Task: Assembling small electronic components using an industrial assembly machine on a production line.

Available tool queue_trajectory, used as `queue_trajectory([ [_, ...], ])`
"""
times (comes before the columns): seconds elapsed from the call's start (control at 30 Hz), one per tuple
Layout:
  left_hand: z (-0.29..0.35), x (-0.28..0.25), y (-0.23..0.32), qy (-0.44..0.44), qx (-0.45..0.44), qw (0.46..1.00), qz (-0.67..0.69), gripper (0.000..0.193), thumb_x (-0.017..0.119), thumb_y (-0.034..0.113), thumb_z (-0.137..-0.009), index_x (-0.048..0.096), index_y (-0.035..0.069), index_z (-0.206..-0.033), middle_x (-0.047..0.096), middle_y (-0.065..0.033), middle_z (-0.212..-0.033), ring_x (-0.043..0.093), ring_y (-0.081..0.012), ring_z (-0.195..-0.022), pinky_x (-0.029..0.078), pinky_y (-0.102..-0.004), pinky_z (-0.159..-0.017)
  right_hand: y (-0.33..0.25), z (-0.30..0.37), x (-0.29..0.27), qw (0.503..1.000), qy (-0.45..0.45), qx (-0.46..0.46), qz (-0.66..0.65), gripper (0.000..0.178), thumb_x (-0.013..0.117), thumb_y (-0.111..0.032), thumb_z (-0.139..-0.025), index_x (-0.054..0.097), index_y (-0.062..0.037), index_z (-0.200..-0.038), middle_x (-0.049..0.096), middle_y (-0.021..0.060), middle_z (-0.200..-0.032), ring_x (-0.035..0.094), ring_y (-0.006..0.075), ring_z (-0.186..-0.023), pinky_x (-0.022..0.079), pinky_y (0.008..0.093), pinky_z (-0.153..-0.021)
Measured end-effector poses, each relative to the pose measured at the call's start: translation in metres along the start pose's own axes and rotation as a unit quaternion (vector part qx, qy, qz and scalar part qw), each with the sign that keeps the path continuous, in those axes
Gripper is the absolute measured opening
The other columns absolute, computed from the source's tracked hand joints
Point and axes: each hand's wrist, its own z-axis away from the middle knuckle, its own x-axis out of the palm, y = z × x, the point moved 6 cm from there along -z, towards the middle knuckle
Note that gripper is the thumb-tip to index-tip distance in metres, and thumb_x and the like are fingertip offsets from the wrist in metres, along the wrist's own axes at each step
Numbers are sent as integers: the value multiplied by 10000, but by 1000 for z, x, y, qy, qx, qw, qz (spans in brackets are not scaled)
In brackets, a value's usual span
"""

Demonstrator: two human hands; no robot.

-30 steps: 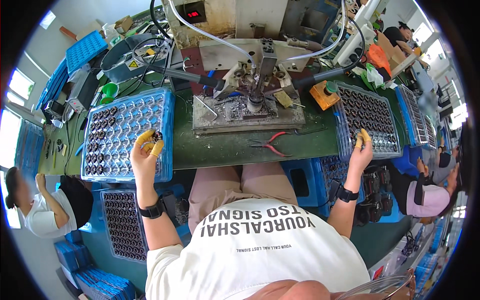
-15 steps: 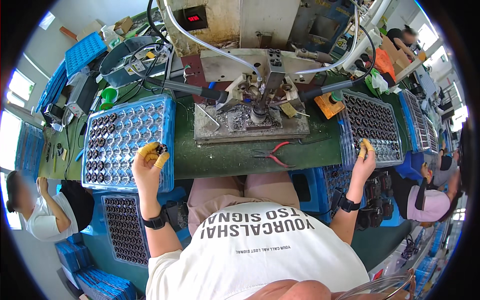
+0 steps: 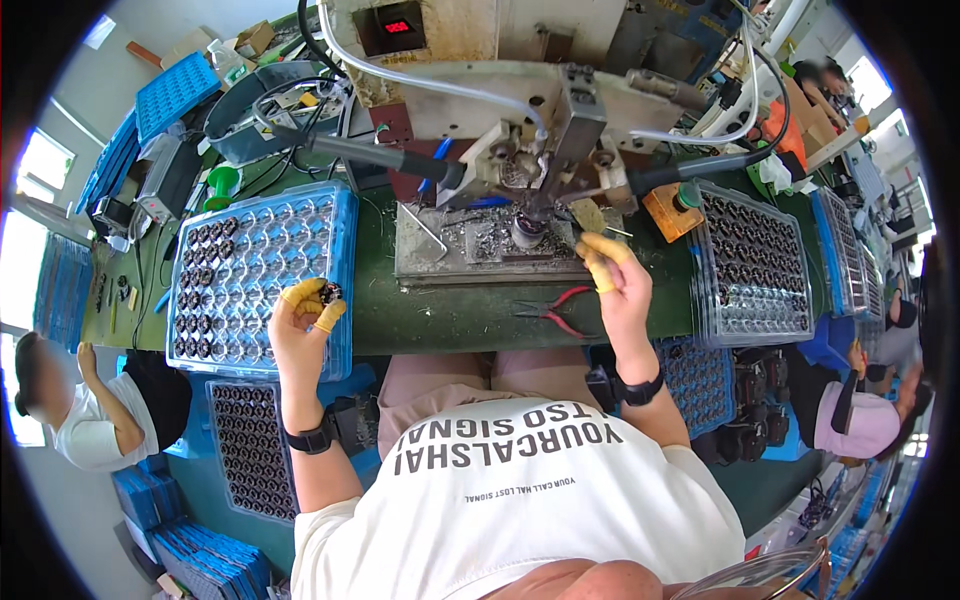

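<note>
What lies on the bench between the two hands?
In the head view, red-handled pliers lie between the left hand and the right hand, nearer the right, with the machine's metal base beyond them.

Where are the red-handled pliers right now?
In the head view, the red-handled pliers lie on the green bench just right of centre, on the near side of the metal base, left of the person's right hand.

- Left hand (image 3: 300, 322) pinches a small dark round part (image 3: 330, 292) above the near right portion of the left tray (image 3: 347, 235).
- Right hand (image 3: 625, 292), yellow covers (image 3: 603, 272) on its fingertips, is just beside the machine's (image 3: 577, 118) metal base (image 3: 470, 274).
- Red-handled pliers (image 3: 549, 310) lie on the green surface (image 3: 440, 325), near the base.
</note>
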Motion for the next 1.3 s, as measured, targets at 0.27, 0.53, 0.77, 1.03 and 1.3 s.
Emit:
queue_trajectory([
  [0.27, -2, 14, 22, 15, 26, 993, -116, 327, 774, -4, -750, 639, -21, -1047, 590, -39, -928, 605, -91, -759, 503, -216, -695, -32, -40, 50, 959, -22, -156, 236, 456, 838, -239, -713, 657, -31, -1076, 640, 70, -957, 604, 195, -892, 477, 285, -737],
  [0.53, -26, 145, 113, -86, 212, 967, -111, 406, 832, 117, -663, 678, 8, -1023, 645, -119, -950, 646, -248, -835, 520, -317, -763, -32, -27, 20, 988, 24, -92, 125, 408, 813, -178, -745, 660, -45, -1099, 635, 68, -1054, 591, 169, -907, 466, 268, -764],
  [0.77, -35, 197, 111, -112, 290, 938, -152, 400, 830, 172, -668, 672, 18, -1003, 637, -133, -966, 622, -319, -895, 515, -368, -792, -31, -1, -38, 983, 92, -73, 144, 421, 777, -119, -781, 630, -58, -1172, 614, 37, -1112, 567, 128, -980, 433, 248, -817],
  [1.03, -36, 205, 112, -171, 244, 932, -206, 404, 822, 177, -687, 641, -10, -997, 612, -134, -942, 630, -299, -865, 519, -371, -749, -13, 0, -77, 968, 140, -55, 201, 388, 755, -139, -808, 631, -71, -1170, 623, 28, -1120, 567, 134, -996, 429, 259, -817],
  [1.3, -36, 208, 98, -190, 172, 962, -92, 434, 827, 180, -701, 608, -25, -1015, 581, -130, -940, 611, -294, -843, 508, -361, -766, -27, -18, -92, 920, 166, -94, 343, 384, 776, -153, -786, 643, -55, -1132, 628, 84, -1122, 588, 222, -1004, 449, 327, -859],
])
